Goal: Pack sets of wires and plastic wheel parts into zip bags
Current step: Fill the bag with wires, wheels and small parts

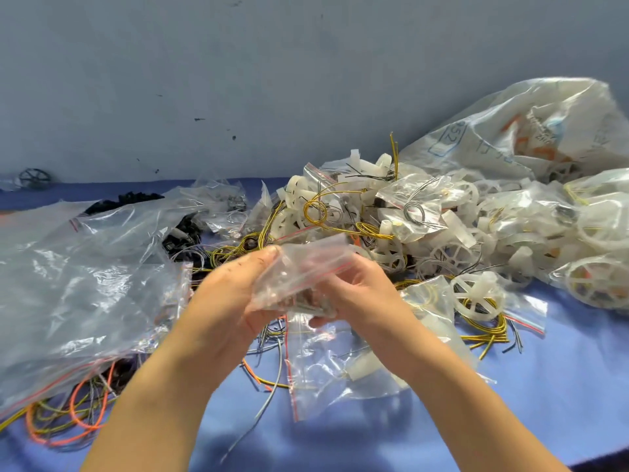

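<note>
The left hand (235,294) and right hand (364,291) pinch a small clear red-sealed zip bag (303,267) above the blue tabletop (561,386). A slack grip could spill its contents into the white plastic wheel pile (442,233) at two o'clock.

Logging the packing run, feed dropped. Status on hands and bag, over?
Left hand and right hand both gripping one small zip bag, held above the blue table. Contents blurred, cannot tell. Yellow wires and white wheels piled behind; none blocks the hands.

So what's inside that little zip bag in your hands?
Through the clear zip bag, gripped by the left hand and right hand, dark bits and thin grey strands show at the bottom. Blur and the hands hide the rest.
</note>
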Demonstrator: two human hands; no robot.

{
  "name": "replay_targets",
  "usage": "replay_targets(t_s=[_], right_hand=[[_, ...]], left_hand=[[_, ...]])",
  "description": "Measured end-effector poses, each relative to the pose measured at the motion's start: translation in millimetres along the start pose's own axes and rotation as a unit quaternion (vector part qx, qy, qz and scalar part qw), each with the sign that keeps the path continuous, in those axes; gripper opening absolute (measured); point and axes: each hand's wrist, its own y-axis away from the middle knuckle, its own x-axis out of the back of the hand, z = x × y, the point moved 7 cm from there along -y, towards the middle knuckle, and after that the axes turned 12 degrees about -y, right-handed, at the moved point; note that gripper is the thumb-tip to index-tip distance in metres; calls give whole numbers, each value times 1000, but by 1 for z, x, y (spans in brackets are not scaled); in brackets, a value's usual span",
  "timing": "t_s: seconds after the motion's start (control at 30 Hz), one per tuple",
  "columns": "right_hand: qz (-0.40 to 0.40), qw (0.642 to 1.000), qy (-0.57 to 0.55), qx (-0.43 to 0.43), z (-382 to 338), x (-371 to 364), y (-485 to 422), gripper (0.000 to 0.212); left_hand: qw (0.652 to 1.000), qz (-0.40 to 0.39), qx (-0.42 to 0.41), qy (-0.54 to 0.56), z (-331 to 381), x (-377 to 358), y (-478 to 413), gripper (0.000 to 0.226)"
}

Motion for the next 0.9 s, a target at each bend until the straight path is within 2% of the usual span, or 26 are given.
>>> replay_targets(t_s=[0.13, 0.2, 0.3, 0.4, 0.5, 0.57, 0.63, 0.77, 0.83, 0.9], right_hand=[[113, 988, -77, -73, 11, 15, -1, 7], [138, 982, -93, -90, 13, 21, 1, 10], [144, 985, -39, -82, 11, 26, 2, 16], [118, 992, -9, -54, 3, 24, 2, 17], [42, 997, -17, -56, 3, 10, 1, 20], [13, 998, -19, -59, 6, 4, 3, 27], [1, 999, -22, -39, 4, 2, 5, 35], [-16, 999, -35, 28, -14, 2, 8, 43], [-15, 998, -41, 50, -19, 3, 10, 36], [-14, 997, -47, 56, -20, 2, 13, 26]], left_hand=[[996, 4, 89, 28, -28, -3, 1, 33], [993, -44, 102, 28, -36, -6, 5, 42], [988, -117, 89, 37, -36, -12, 7, 38], [994, -80, 81, -1, -38, -11, 4, 23], [999, -2, 46, -3, -36, -5, 3, 13], [999, 23, 27, 9, -34, -2, 3, 19], [999, 10, 27, 14, -32, -5, 3, 19], [994, -97, 38, 42, -31, -26, 7, 32], [995, -84, 11, 56, -27, -25, 5, 35], [998, -39, -21, 51, -26, -20, 0, 25]])
